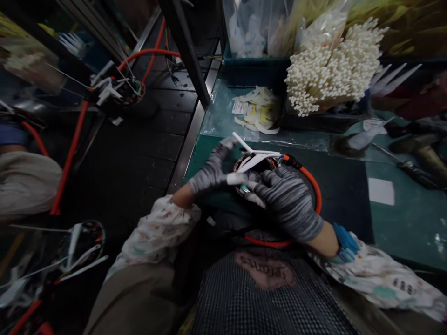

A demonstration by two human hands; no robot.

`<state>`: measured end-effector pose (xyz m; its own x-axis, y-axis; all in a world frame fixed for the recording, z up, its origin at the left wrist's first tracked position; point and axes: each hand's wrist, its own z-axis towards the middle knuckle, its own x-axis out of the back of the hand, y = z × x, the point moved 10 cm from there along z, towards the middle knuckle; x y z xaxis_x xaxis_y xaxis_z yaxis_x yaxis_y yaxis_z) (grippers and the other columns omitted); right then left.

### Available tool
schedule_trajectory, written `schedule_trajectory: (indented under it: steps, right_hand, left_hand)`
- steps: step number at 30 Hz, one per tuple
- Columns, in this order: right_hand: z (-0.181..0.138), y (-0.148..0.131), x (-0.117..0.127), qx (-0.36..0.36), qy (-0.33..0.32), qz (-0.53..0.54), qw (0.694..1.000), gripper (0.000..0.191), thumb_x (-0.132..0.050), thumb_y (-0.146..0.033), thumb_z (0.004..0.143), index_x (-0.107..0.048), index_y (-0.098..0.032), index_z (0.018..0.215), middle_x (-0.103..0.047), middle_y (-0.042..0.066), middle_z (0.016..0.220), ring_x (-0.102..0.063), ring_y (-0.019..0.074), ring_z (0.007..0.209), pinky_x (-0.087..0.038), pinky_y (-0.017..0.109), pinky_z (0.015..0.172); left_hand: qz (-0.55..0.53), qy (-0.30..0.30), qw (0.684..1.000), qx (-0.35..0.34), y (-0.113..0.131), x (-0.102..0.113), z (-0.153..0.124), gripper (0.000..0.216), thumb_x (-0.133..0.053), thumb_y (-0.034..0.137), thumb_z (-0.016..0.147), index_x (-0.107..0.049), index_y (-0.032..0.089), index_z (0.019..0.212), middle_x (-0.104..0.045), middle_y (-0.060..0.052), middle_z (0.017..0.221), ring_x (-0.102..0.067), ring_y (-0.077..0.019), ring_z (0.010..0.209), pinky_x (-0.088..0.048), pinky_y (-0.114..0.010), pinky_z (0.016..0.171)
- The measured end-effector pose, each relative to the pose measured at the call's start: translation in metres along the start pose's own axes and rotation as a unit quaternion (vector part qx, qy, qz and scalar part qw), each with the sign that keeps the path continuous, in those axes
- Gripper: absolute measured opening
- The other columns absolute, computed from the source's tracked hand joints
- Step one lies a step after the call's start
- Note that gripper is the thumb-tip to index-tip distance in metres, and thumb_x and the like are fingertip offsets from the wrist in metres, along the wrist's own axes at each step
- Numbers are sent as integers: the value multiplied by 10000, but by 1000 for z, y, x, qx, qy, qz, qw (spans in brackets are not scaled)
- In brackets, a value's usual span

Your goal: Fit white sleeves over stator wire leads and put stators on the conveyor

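Both my hands wear grey knit gloves and work on a round wound coil part (256, 167) at the near edge of the green bench. My left hand (213, 170) pinches a white tubular sleeve (236, 178) at the part's left side. My right hand (288, 202) lies over the part with fingers curled, pressing on it; what its fingertips hold is hidden. White strips (260, 156) stick out of the top of the part. An orange cable (314, 186) loops from the part round my right hand to my lap.
A big bundle of white sticks (331, 65) in plastic stands at the back, with a pile of cut paper pieces (258, 111) beside it. Tools (415, 163) lie at right. On the dark conveyor to the left sit similar coil parts (122, 90) with orange cables; another (84, 246) lies near.
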<state>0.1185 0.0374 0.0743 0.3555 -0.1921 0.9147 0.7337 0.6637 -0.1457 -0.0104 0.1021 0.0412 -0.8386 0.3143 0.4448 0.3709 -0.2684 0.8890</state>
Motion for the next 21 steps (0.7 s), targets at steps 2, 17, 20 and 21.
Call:
schedule_trajectory:
  steps: [2,17,20,21]
  right_hand:
    - [-11,-1,-1,-16,0,2,1000,284,-611,-411,1069,-846,-254,1099,-779,98,935,-628,274,839,-447,423,762]
    - [-64,-29,2,-72,22,105,992,263,-690,-182,967,-823,-258,1181,-821,112,1187,-714,335,1107,-594,510,909]
    - [-72,-26,15,-48,36,143,988,325,-664,-139,977,-811,-317,1205,-837,56,1086,-736,266,1002,-615,430,862]
    - [-76,-24,23,-40,51,161,985,346,-673,-148,980,-801,-362,1219,-836,27,1069,-738,248,980,-618,422,879]
  left_hand:
    - [-80,-134,988,-11,3,-32,4,838,-843,527,857,-491,274,1575,-624,-122,1551,-622,-335,1435,-538,-490,1224]
    - [-92,-101,991,-7,12,-56,-68,844,-712,384,986,-238,408,1685,-401,-129,1722,-539,-343,1522,-610,-489,1141]
    - [-75,-77,994,-10,15,-54,-69,804,-653,400,1012,-220,399,1689,-404,-127,1726,-579,-326,1487,-641,-467,1096]
    - [-64,-72,995,-21,19,-54,-69,817,-646,393,1011,-199,389,1695,-417,-129,1719,-583,-324,1483,-641,-469,1099]
